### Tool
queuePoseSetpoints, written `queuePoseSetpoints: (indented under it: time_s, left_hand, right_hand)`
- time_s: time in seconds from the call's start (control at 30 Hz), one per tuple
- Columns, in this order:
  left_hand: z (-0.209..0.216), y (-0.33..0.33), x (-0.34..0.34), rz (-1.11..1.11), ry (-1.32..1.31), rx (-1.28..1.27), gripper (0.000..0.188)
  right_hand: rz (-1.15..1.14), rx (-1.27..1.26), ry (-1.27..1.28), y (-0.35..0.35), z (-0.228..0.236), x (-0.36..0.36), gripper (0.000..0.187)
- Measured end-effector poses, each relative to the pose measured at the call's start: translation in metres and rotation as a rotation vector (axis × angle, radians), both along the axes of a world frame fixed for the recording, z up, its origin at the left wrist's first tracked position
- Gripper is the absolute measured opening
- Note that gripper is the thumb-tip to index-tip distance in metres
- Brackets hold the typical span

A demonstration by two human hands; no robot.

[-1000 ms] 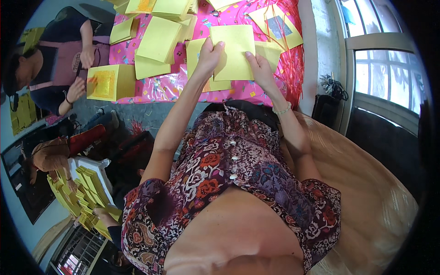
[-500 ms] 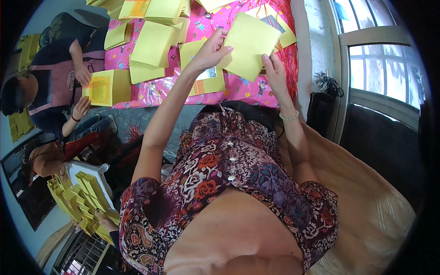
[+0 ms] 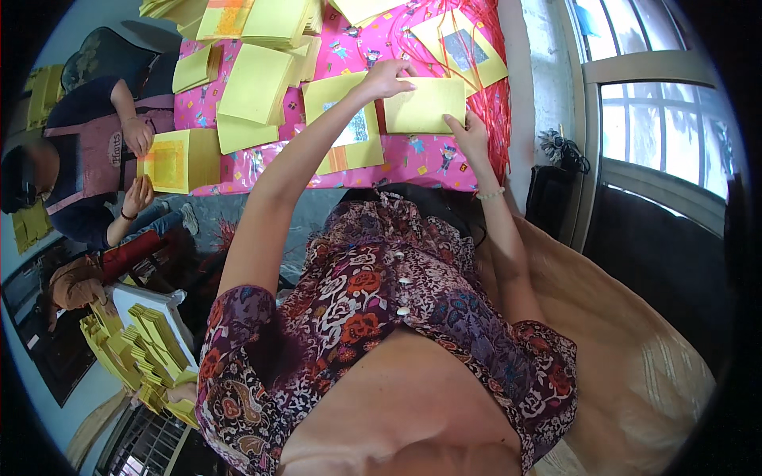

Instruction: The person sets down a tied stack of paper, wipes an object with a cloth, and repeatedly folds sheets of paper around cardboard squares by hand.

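Observation:
My left hand (image 3: 389, 80) and my right hand (image 3: 471, 135) hold a yellow paper sheet or thin stack (image 3: 421, 109) between them. The left is closed at its far left corner, fingers reaching over the top edge. On the near right corner, the right thumb presses the face while the fingers curl behind. Whether the lower edge rests on the table cannot be made out. Just left of it lies a yellow sheet (image 3: 371, 151) with a silver and orange patch. Beyond it, another yellow sheet (image 3: 490, 65) with a grey square lies under red strands (image 3: 496, 103).
Stacks of yellow paper (image 3: 252, 83) cover the left of the pink patterned tablecloth (image 3: 278, 163). At left, a co-worker's hands (image 3: 139, 136) hold a yellow stack (image 3: 202, 159) with an orange print. More bundles (image 3: 155, 337) lie at lower left. A wall (image 3: 524, 79) borders the table's right side.
The yellow paper has come down and turned from a slant to square with the table edge. My left hand has moved right to its far corner; the right hand has shifted slightly down.

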State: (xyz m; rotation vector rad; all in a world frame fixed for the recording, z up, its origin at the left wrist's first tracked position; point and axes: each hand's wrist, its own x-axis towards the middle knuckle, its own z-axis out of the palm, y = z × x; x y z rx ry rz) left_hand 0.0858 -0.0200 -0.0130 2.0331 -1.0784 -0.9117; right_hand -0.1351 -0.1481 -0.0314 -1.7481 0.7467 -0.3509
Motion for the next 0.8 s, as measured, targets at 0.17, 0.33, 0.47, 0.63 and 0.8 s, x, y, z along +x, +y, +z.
queuePoseSetpoints:
  time_s: [0.17,0.33,0.47,0.63,0.8]
  left_hand:
    - [-0.022,-0.006,-0.007,0.055,-0.076,0.000,0.033]
    - [-0.037,-0.004,-0.005,0.122,-0.049,0.002,0.029]
    - [-0.045,-0.005,0.001,0.225,0.206,0.071,0.028]
    - [-0.044,-0.009,0.000,0.325,0.220,0.071,0.033]
    - [-0.039,0.006,0.011,0.354,0.516,0.064,0.041]
  right_hand:
    - [-0.014,-0.125,0.211,-0.009,-0.038,-0.001,0.039]
    - [-0.051,-0.119,0.193,0.003,-0.036,0.002,0.040]
    - [-0.037,-0.075,0.290,0.010,-0.017,0.003,0.040]
    - [-0.062,-0.002,0.315,0.007,-0.016,-0.001,0.039]
    - [-0.060,0.020,0.307,0.008,-0.014,0.002,0.038]
